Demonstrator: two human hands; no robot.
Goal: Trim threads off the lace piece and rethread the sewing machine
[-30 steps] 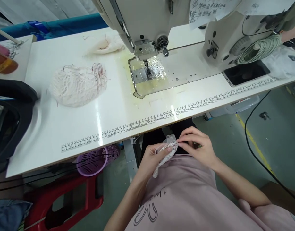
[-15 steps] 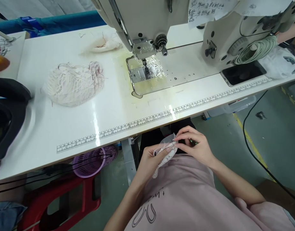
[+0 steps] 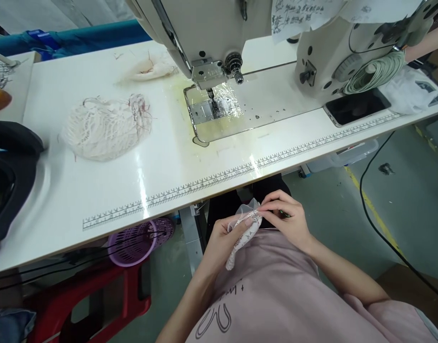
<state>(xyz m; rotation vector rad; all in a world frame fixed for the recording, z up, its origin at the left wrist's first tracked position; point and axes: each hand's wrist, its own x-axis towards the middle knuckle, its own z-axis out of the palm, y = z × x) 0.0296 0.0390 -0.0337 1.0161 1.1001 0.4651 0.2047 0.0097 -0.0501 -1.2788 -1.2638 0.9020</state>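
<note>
A small white fabric piece point(image 3: 243, 239) with a dark print and a sheer mesh edge is held in front of my body, just below the table's front edge. My left hand point(image 3: 222, 240) is closed on it, thumb on top. At the fabric's upper right end, my right hand point(image 3: 288, 216) pinches the edge between thumb and fingertips. A small dark green object point(image 3: 284, 214) shows partly inside my right hand; its kind is hidden by the fingers.
A sewing machine point(image 3: 212, 71) stands on the white table point(image 3: 162, 166), with a printed ruler strip point(image 3: 240, 170) along the front. White lacy fabric point(image 3: 104, 127) lies left, a phone point(image 3: 358, 107) right. Below are a purple basket point(image 3: 131, 245) and a red stool point(image 3: 133, 290).
The view has shifted slightly. Both hands keep hold of the fabric piece, and the right fingertips have drawn closer together at its edge.
</note>
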